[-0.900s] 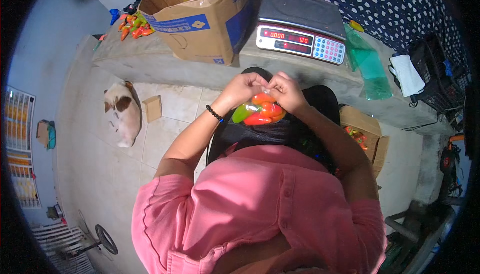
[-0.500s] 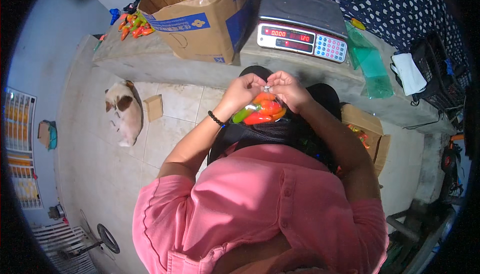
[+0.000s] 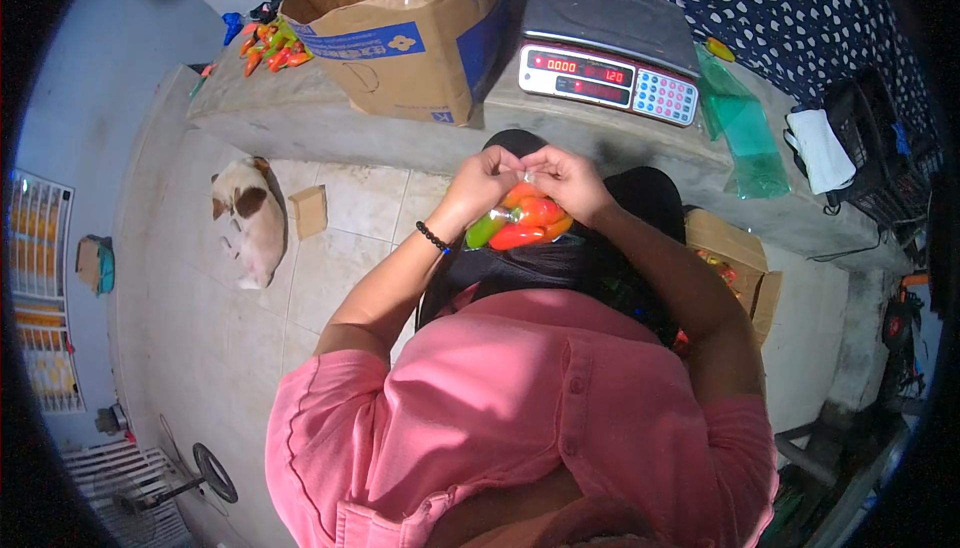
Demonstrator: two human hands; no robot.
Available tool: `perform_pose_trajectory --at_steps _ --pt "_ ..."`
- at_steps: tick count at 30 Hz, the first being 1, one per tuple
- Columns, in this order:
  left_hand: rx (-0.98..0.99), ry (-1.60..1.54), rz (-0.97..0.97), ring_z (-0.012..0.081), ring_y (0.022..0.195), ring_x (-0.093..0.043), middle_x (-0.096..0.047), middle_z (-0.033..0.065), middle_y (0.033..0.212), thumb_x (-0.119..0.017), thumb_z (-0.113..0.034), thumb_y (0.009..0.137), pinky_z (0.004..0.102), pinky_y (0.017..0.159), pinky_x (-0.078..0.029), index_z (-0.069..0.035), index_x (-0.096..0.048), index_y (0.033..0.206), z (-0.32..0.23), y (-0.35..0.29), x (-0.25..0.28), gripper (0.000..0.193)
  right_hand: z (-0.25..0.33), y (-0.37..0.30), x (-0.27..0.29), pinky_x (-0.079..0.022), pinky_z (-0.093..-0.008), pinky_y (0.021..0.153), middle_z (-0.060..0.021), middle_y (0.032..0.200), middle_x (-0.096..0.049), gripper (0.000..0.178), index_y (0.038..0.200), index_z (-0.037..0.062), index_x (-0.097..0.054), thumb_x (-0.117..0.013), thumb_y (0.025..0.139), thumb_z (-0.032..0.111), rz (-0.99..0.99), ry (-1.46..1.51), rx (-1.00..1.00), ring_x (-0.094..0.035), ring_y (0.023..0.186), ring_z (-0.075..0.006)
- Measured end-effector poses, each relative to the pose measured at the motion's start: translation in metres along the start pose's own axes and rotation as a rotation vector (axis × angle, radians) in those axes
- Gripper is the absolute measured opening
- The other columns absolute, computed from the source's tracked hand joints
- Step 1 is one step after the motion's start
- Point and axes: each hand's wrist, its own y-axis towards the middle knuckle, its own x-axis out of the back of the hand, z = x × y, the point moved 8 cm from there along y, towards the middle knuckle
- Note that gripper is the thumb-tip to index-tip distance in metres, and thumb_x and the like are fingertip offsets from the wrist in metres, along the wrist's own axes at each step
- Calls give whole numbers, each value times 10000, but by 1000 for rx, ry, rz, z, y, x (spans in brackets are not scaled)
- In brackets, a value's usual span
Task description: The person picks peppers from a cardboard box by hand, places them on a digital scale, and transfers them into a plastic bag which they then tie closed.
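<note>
A clear plastic bag of peppers (image 3: 520,219) hangs over my lap, filled with red, orange and green ones. Its gathered neck is pinched between my left hand (image 3: 487,179) and my right hand (image 3: 563,180), whose fingertips meet at the top. Both hands are closed on the plastic. Whether the neck is knotted or only twisted is hidden by the fingers. Beyond my hands, on the ledge, stands a digital scale (image 3: 608,48) with a lit red display and a bare tray.
On the concrete ledge (image 3: 240,113) are a tall cardboard box (image 3: 415,63) holding peppers, a pepper pile (image 3: 272,48), green plastic bags (image 3: 745,138) and a black crate (image 3: 880,153). A cat (image 3: 252,223) lies on the floor at left. Another box of peppers (image 3: 745,263) sits to my right.
My fingers have drawn closer together at the bag's neck, the right hand shifting slightly left. The bag stays over my lap.
</note>
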Motion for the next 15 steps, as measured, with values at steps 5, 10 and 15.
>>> perform_pose_trajectory --at_steps 5,10,15 --pt "-82 -111 -65 77 751 -495 -533 12 832 -572 -4 798 200 666 -410 -24 -474 939 -3 -3 5 173 46 -5 -12 -462 -339 661 -151 814 -568 115 861 27 -591 -575 763 85 -6 -747 428 -579 730 -287" --pt "-131 -121 -33 79 766 -498 -542 19 854 -557 -4 808 197 680 -409 -20 -484 953 -7 -2 -2 164 42 3 -10 -454 -350 643 -148 769 -557 83 821 26 -572 -536 784 92 -56 -797 427 -566 723 -295" --pt "-91 -193 19 80 785 -501 -552 24 883 -529 -23 834 199 708 -410 -10 -502 972 -12 -9 -3 141 -6 15 5 -449 -303 614 -57 711 -535 107 808 27 -540 -496 847 117 12 -58 -96 -548 672 -166"
